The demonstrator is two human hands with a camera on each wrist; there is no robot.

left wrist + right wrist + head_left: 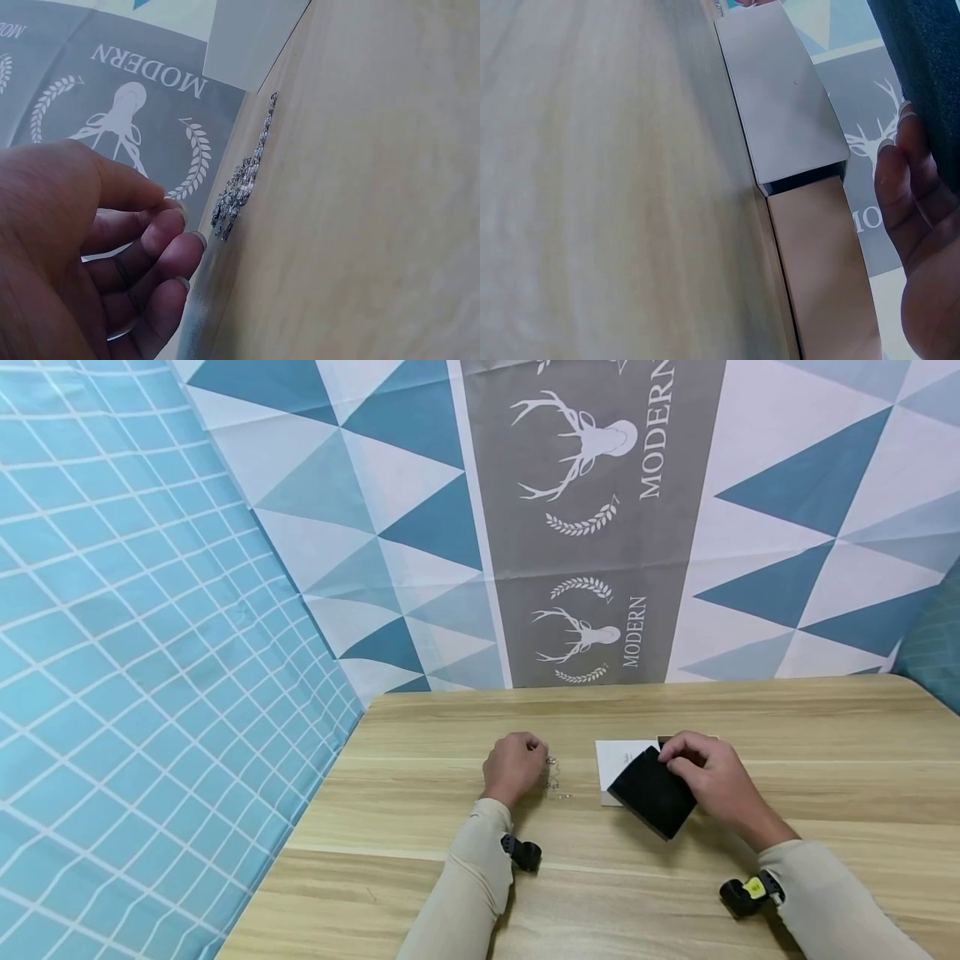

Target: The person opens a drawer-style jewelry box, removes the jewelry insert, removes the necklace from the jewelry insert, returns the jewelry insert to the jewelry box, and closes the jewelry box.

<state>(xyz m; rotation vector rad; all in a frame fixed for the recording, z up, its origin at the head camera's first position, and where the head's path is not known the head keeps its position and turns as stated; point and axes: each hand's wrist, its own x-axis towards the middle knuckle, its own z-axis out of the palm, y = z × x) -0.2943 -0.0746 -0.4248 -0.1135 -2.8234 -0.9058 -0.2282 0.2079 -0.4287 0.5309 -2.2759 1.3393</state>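
A thin silver-coloured chain (553,775) lies loosely bunched on the table. Just left of it is my left hand (514,767), fingers loosely curled. The left wrist view shows the chain (241,187) beyond the fingertips, with nothing visible between them. My right hand (711,775) pinches a black foam-like pad (655,795) by its upper corner, tilted above the table. Behind the pad sits a white box part (621,755), partly covered by it. In the right wrist view, this white part (784,97) stands end to end with a brownish-looking box part (821,262).
The wooden table (600,893) runs back to a patterned wall covering (420,543). A blue checked sheet (150,652) hangs along the table's left side. Each wrist carries a small black camera.
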